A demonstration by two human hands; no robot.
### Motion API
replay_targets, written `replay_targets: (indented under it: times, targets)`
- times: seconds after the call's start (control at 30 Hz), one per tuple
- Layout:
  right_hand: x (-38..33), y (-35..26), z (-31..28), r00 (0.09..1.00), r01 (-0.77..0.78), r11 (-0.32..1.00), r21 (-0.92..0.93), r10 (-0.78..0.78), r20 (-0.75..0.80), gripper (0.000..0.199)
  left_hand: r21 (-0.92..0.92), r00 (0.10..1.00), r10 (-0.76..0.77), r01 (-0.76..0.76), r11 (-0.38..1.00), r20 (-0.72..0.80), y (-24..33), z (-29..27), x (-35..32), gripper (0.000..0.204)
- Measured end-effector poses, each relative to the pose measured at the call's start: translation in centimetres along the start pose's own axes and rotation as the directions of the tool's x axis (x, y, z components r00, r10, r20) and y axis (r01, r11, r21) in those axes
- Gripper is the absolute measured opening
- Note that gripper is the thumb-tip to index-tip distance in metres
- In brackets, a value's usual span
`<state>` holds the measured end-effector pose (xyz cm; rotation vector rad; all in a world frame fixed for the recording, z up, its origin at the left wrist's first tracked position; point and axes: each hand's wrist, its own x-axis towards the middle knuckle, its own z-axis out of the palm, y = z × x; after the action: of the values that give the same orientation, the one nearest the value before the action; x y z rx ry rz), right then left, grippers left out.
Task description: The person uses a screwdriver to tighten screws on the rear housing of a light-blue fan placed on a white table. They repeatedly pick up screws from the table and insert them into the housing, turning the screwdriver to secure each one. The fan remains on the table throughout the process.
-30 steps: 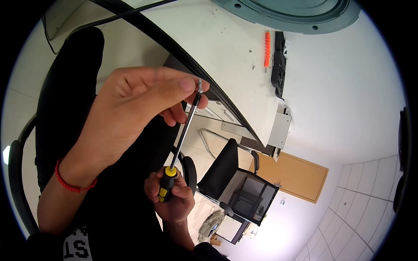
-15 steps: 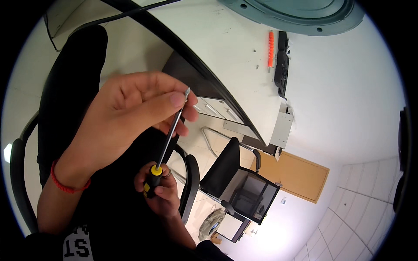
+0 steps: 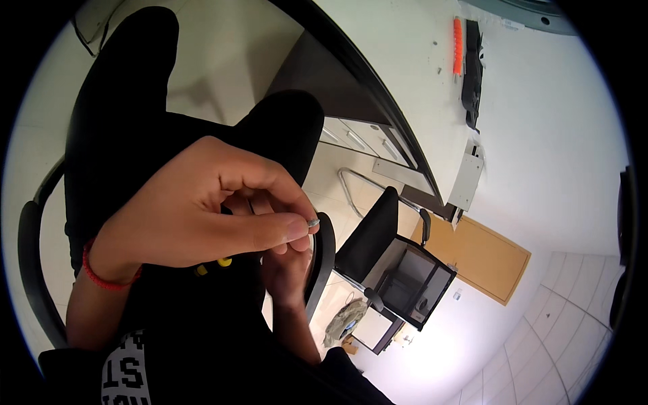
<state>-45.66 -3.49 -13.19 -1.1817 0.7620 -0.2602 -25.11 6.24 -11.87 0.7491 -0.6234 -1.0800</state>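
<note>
My left hand point(image 3: 212, 202), with a red cord at its wrist, pinches a small metal screw point(image 3: 313, 223) between thumb and forefinger. Just behind it is my right hand point(image 3: 287, 273), its fingers mostly hidden by the left one. The black and yellow handle of a screwdriver point(image 3: 224, 262) shows below my left hand, over my dark clothing. Its shaft is out of sight, and whether the right hand touches it I cannot tell.
On the white table point(image 3: 391, 54) lie an orange ribbed rod point(image 3: 457, 47), a black case-like object point(image 3: 472, 74) and small loose bits. A teal round part point(image 3: 533, 13) sits at the top edge. Beyond my knees stand drawers point(image 3: 358, 138) and a black chair point(image 3: 368, 236).
The screwdriver's shaft was between both hands with the right hand on its handle; now the handle sits lower and leftward. My left hand has moved down beside my right. The view has shifted.
</note>
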Motion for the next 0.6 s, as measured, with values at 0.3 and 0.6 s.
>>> replay_targets:
  times: [0.3, 0.6]
  targets:
    - [3.3, -10.1, 0.2, 0.806, 0.584, 0.752, -0.305, -0.495, 0.324, 0.029, 0.021, 0.989, -0.09, 0.088, 0.996, 0.114, -0.2, 0.9, 0.5, 0.011]
    - [4.2, -10.0, 0.7, 0.779, 0.578, 0.793, -0.191, -0.465, 0.421, 0.026, 0.014, 0.983, 0.07, -0.073, 0.997, 0.169, -1.2, 1.6, 0.3, 0.016]
